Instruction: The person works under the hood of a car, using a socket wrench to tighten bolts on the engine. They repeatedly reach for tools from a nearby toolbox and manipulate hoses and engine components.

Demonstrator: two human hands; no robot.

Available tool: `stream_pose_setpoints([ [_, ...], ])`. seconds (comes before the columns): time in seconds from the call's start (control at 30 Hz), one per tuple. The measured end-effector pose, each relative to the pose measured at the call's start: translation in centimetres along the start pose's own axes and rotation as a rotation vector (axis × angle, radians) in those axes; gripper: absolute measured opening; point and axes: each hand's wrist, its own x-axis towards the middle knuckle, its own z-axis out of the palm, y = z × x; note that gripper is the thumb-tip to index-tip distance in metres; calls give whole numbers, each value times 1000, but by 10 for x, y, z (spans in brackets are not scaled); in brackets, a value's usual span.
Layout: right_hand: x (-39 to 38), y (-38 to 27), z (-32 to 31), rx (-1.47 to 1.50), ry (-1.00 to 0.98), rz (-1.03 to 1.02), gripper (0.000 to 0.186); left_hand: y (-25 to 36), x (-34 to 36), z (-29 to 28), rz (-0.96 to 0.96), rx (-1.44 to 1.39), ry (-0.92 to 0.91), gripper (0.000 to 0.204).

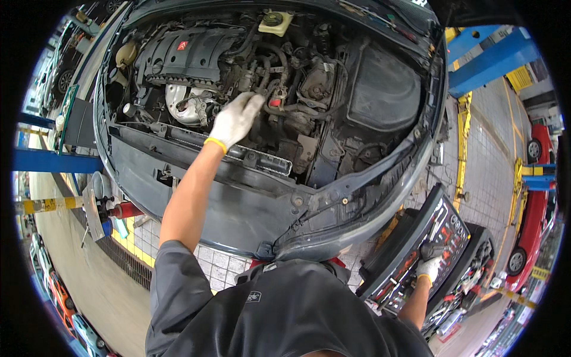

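Among engine hoses (279, 89), left hand's (235, 119) gloved fingertips vanish.

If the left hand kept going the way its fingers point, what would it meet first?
Most likely the black hoses in the engine bay, just past the gloved left hand; depth is hard to judge, and it may already touch them.
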Motion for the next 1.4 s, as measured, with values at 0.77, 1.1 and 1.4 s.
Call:
stream_pose_setpoints([
  [0.77,-138,-828,-230,1164,-782,-579,41,-1,19,34,582,517,-284,52],
  [1.1,-103,-928,-147,1658,-1148,-458,36,-9,18,40,629,552,-261,38],
  [1.4,-107,-940,-154,1829,-1515,-307,47,-11,20,43,592,550,-248,37],
])
